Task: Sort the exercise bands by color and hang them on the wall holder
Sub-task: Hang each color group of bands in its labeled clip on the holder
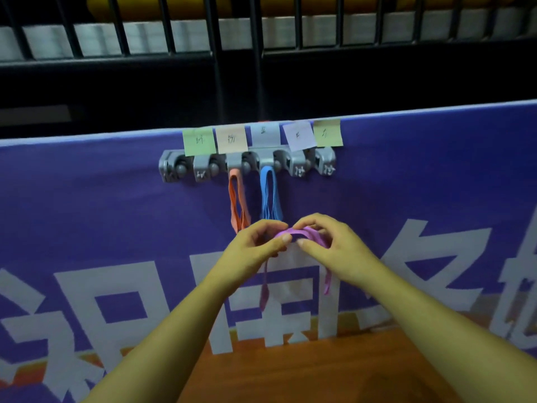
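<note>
A grey wall holder (pixel 174 164) with several clips is fixed to a purple banner. Orange bands (pixel 236 199) hang from one middle clip and blue bands (pixel 270 196) from the clip to its right. Coloured sticky notes (pixel 232 138) sit in a row above the clips. Just below the hanging bands, my left hand (pixel 252 248) and my right hand (pixel 328 242) together pinch a bunch of purple bands (pixel 299 235). Loose purple loops droop under both hands.
The purple banner (pixel 421 184) with large white characters covers a low barrier. Behind it runs a dark metal railing (pixel 255 53). A wooden floor (pixel 319 370) shows below the banner, between my forearms.
</note>
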{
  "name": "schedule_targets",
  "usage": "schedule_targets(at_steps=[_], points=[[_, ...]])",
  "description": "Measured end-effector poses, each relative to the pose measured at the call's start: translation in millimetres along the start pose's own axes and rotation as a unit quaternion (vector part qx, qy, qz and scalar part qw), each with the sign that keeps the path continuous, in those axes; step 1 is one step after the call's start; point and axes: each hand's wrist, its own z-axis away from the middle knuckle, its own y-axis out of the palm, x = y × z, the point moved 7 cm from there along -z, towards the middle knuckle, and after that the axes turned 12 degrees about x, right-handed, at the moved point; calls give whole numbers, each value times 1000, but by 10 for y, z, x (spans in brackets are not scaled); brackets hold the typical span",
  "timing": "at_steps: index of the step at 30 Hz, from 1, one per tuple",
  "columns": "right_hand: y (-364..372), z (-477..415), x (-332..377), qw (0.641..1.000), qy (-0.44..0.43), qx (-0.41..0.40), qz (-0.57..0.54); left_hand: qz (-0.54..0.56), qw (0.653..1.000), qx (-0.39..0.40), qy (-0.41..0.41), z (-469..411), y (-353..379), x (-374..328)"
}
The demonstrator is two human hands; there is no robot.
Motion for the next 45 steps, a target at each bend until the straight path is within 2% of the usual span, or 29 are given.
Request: schedule_targets(at_steps=[7, 13, 20, 27, 33, 45], points=[[-540, -332, -22, 995, -37, -77, -46, -39, 998, 15, 36, -476, -75, -219], [-901, -689, -198, 986, -29, -157, -53, -82, 994, -65, 39, -958, -204, -417], [-1056, -1116, -386, 975, 5, -217, -47, -62, 990, -120, 29, -1464, -338, -476], [-1030, -1332, -434, 974, 37, -222, 0, -108, 977, -185, -22, -1753, -408, -319], [-916, -1474, -543, 978, 43, -204, 23, -196, 963, -172, -69, -1913, -410, -160], [-825, -1397, -716, 978, 42, -203, 26, -255, 951, -174, -3, -1825, -232, 44]])
